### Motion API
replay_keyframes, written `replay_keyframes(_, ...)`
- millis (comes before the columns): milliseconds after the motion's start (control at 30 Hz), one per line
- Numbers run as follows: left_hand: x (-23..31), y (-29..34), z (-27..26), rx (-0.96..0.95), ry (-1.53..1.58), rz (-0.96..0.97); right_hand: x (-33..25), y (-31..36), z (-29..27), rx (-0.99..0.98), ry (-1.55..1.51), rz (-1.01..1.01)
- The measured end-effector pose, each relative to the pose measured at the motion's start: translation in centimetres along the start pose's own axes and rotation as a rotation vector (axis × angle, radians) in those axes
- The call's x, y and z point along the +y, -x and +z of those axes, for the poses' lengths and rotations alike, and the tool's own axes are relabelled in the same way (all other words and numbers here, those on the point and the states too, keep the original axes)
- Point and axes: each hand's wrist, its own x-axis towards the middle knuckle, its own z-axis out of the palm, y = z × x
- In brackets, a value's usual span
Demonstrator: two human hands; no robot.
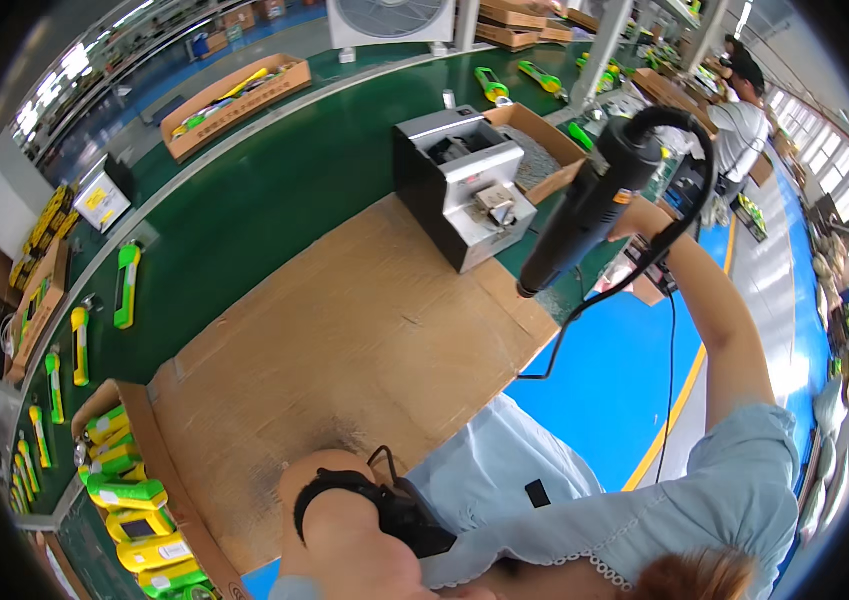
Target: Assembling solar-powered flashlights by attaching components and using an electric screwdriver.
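Note:
My right hand (638,218) is raised on the right, its fingers closed round a black corded electric screwdriver (584,205). The tool slants, its tip down and to the left, in the air by the cardboard's right edge. Its black cable loops from the top down past my wrist. Just beyond the tip stands a black and silver box-shaped machine (464,185). My left hand (319,466) is low at the cardboard sheet's (364,310) near edge, close to my body. A black band (329,485) circles that arm; the fingers are hidden.
An open carton (179,490) of green and yellow handheld devices stands at left. More devices (127,285) lie along the green conveyor (274,190). Behind the machine is a carton of small parts (534,150). A fan (391,18) stands at the back; a person (741,125) is at far right.

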Motion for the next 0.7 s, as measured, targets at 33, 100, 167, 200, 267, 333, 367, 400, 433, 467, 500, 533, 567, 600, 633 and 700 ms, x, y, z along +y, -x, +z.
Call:
replay_keyframes(33, 0.7, 0.6, -0.5, 0.002, 0.058, 0.004, -0.7, -3.8, 0.2, 0.036, -0.004, -0.04)
replay_keyframes(100, 1.3, 0.1, 0.0, -0.007, 0.012, -0.051, 0.5, -2.0, -0.6, -0.175, -0.043, -0.008)
replay_keyframes(167, 0.2, -1.8, -0.7, 0.204, 0.127, 0.015, 3.7, 1.3, 0.4, 0.013, -0.039, -0.032)
replay_keyframes(200, 3.5, -1.2, -3.5, -0.142, 0.295, -0.119, 1.7, -0.1, 1.5, 0.187, -0.071, 0.009)
replay_keyframes(267, 4.7, -0.2, -4.2, -0.06, 0.104, -0.331, -1.8, -1.4, 1.1, 0.318, -0.145, 0.069)
replay_keyframes(333, 1.2, 4.4, -5.1, 0.217, -0.113, -0.587, -3.8, 3.8, 1.3, 0.322, -0.15, 0.255)
replay_keyframes(367, 0.7, 3.5, -6.0, 0.311, -0.287, -0.746, -4.9, 3.9, 2.3, 0.418, -0.181, 0.312)
replay_keyframes(400, 1.1, 2.7, -7.3, 0.412, -0.497, -0.899, -8.3, 1.6, -0.3, 0.566, -0.362, 0.327)
replay_keyframes(433, -0.1, 3.6, -9.6, 0.428, -0.523, -1.319, -12.9, 1.3, -3.8, 0.678, -0.529, 0.386)
replay_keyframes(467, -1.8, 7.4, -12.1, 0.437, -0.623, -1.557, -16.4, 2.1, -4.2, 0.752, -0.951, 0.565)
replay_keyframes(500, -2.1, 11.5, -15.3, 0.305, -0.944, -1.683, -19.2, 3.7, -5.5, 0.868, -0.91, 0.49)
replay_keyframes(533, -2.0, 15.9, -18.0, 0.155, -1.217, -1.88, -22.3, 5.1, -6.8, 0.9, -0.964, 0.346)
replay_keyframes(567, -1.4, 21.7, -21.1, -0.028, -1.475, -1.922, -25.9, 4.8, -9.7, 0.973, -0.966, 0.194)
replay_keyframes(600, -1.1, 24.9, -23.1, -0.163, -1.655, -2.084, -29.4, 3.8, -11.6, 1.01, -1.058, 0.215)
replay_keyframes(633, -0.7, 27.8, -24.6, -0.306, -1.829, -2.234, -31.8, 2.7, -12.7, 1.044, -1.142, 0.242)
replay_keyframes(700, 1.6, 33.2, -28.4, -0.476, -1.989, -2.319, -34.7, -0.1, -12.0, 0.905, -1.036, 0.284)
